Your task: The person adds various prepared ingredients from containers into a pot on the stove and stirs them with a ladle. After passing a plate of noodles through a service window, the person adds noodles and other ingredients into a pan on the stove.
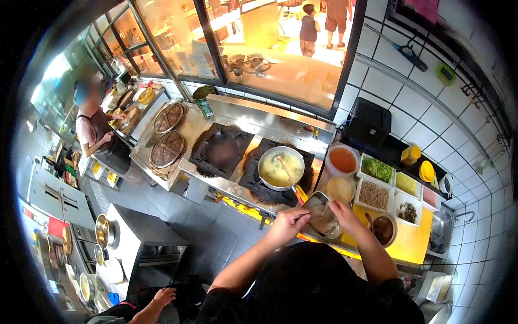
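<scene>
My left hand (290, 224) is closed in a pinch beside a steel container (313, 201) at the counter's front edge; what its fingers hold is too small to make out. My right hand (344, 214) is closed on the side of a pale, see-through plastic bag (327, 225), which hangs between both hands. Just beyond them, a pan (264, 169) of yellowish, bubbling food stands on the stove's right burner. A wooden-handled utensil (286, 168) leans in it, and the pan's red and yellow handle (299, 194) points toward my hands.
Tubs of orange liquid (342, 160), broth (340, 189) and dark sauce (382, 231) stand on my right. Near them are trays of chopped greens (377, 169) and minced meat (373, 194). Woven-lidded pots (168, 148) sit left of the stove. A co-worker (102, 129) stands far left; another person's hand (163, 296) shows below.
</scene>
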Demonstrator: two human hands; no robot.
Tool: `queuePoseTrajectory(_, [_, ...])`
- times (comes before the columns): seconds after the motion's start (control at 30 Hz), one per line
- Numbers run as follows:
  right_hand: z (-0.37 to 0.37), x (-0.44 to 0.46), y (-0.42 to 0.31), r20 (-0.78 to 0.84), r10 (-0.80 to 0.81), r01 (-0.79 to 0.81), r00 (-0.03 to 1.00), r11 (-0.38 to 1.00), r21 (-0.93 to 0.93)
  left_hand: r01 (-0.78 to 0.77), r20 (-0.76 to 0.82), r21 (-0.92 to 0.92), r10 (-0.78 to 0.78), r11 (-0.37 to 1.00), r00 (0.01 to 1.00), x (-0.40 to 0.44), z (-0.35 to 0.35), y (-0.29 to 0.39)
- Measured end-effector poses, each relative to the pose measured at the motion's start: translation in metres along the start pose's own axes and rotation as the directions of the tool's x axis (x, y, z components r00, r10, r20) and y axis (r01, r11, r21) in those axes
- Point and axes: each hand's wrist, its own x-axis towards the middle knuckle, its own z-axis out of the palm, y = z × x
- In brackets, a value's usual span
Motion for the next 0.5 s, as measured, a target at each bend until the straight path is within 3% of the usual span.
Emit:
queuePoseTrajectory(0.1, [-0.009,0.014,0.019,0.012,0.039,-0.039,0.999,0.999,-0.008,-0.404,0.031,0.278,0.412,0.872,0.911,0.001,-0.005,0.006])
queuePoseTrajectory(0.13, [-0.009,0.019,0.025,-0.025,0.041,-0.04,0.999,0.999,0.013,-0.41,0.037,0.279,0.417,0.868,0.908,-0.002,-0.007,0.015])
queuePoseTrajectory(0.17, [-0.008,0.015,0.025,-0.063,0.058,-0.055,0.996,0.998,0.039,-0.561,0.148,0.376,0.55,0.738,0.822,0.0,-0.014,0.007])
queuePoseTrajectory(0.23, [-0.01,0.015,0.023,-0.106,0.042,-0.035,0.994,0.997,0.074,-0.536,0.171,0.496,0.528,0.684,0.832,-0.012,-0.019,-0.003])
queuePoseTrajectory(0.3, [-0.014,0.009,0.01,-0.103,-0.013,0.02,0.995,0.998,0.067,-0.528,0.118,0.498,0.55,0.688,0.827,-0.02,-0.027,-0.002])
queuePoseTrajectory(0.37, [-0.019,0.013,0.018,-0.129,-0.077,0.077,0.989,0.997,-0.003,-0.414,-0.006,0.396,0.453,0.819,0.891,-0.022,-0.027,0.015])
queuePoseTrajectory(0.43, [-0.023,0.012,0.007,-0.129,-0.023,0.021,0.991,1.0,-0.015,-0.343,-0.021,0.337,0.372,0.876,0.928,-0.023,-0.026,0.04])
queuePoseTrajectory(0.5, [-0.024,0.01,-0.003,-0.13,-0.01,0.007,0.992,1.0,-0.025,-0.378,0.022,0.306,0.39,0.874,0.921,-0.021,-0.02,0.042])
